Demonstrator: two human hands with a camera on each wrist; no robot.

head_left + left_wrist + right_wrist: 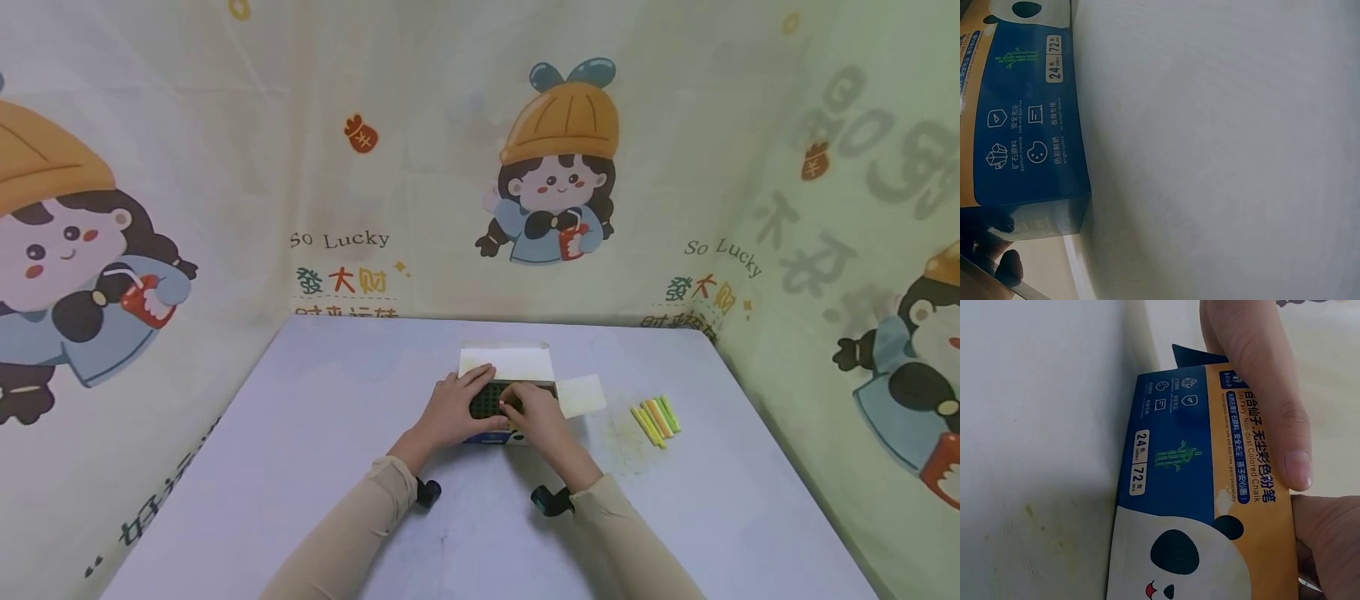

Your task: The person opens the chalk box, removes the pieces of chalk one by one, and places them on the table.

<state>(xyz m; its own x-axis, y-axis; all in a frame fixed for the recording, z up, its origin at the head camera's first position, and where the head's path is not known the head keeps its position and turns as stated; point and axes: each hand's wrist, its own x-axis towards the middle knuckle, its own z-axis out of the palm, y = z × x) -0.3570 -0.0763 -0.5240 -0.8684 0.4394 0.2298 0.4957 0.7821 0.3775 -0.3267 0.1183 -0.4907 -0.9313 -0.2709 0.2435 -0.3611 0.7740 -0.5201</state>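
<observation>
A chalk box [1166,456] with a panda and bamboo print lies on the table, its lid up. Inside it shows a dark holder with a grid of holes [486,402]. My left hand [455,408] grips the box from the left, thumb along the near top edge and fingers over the far side. The right hand [534,414] is over the right part of the holder, thumb and fingertips drawn together on a small piece of chalk [502,403], of which only a pinkish end shows. The left wrist view has the box's blue printed side [1029,125].
Several yellow, orange and green chalk sticks [656,422] lie side by side to the right of the box, with chalk dust around them. A white back flap [506,362] and side flap [582,396] stick out from the box. Printed cloth walls [435,192] surround the table.
</observation>
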